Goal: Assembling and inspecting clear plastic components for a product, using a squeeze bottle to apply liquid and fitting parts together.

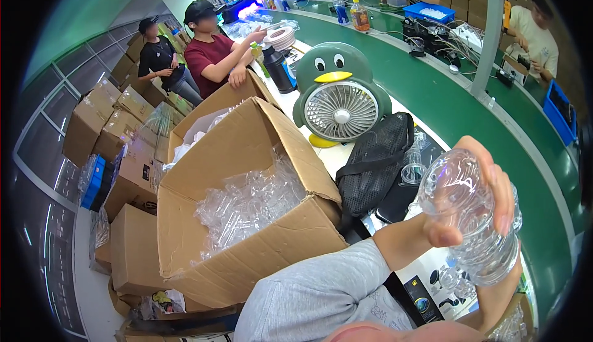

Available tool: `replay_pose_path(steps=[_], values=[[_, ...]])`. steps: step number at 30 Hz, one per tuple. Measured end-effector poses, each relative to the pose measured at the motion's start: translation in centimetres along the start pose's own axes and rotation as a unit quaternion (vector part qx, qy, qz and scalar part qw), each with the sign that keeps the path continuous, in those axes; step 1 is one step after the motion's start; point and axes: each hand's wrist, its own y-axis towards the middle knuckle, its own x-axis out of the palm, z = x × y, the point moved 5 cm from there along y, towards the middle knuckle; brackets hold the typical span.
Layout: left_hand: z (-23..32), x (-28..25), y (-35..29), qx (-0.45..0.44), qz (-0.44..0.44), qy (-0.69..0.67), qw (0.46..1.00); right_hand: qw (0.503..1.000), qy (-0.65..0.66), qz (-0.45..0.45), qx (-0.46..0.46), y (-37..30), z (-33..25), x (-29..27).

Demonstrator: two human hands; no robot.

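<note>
My left hand (499,187) is wrapped round a clear, bulb-shaped plastic piece (456,187), thumb on the near side and fingers over the far side. Ringed, clear plastic continues below the bulb; whether it is one piece or several stacked, I cannot tell. My right forearm (501,296) rises beneath it, and the clear plastic hides most of that hand, so its fingers cannot be made out. Beside my left wrist lie a black mesh bag (377,163) and a dark phone-like slab (395,201). Another clear plastic part (414,172) stands close to the bag.
A large open carton (247,265) holding clear plastic pieces (247,209) stands on my left. A green penguin-shaped fan (336,64) and a black bottle (279,70) stand ahead. Beyond runs a green conveyor belt (494,138). Several people are around, one in dark red (213,58) nearby.
</note>
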Motion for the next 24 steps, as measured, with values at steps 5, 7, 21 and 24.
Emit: replay_pose_path(steps=[5, 7, 21, 24], values=[[-0.7, -0.4, -0.2, 0.066, 0.038, 0.108, 0.991, 0.992, -0.032, 0.12, -0.037, 0.4, 0.4, -2.0], [-0.9, -0.2, -0.1, 0.081, 0.045, 0.16, 0.983, 0.989, -0.09, 0.111, -0.037, -0.1, 0.7, -4.1], [-6.2, 3.3, -1.8, 0.029, -0.295, 0.415, 0.86, 0.942, 0.237, 0.231, -0.047, -1.4, 1.8, -2.4], [-6.5, 3.8, -1.7, 0.002, -0.298, 0.427, 0.854, 0.914, 0.271, 0.299, -0.049, -0.9, 2.8, -2.5]])
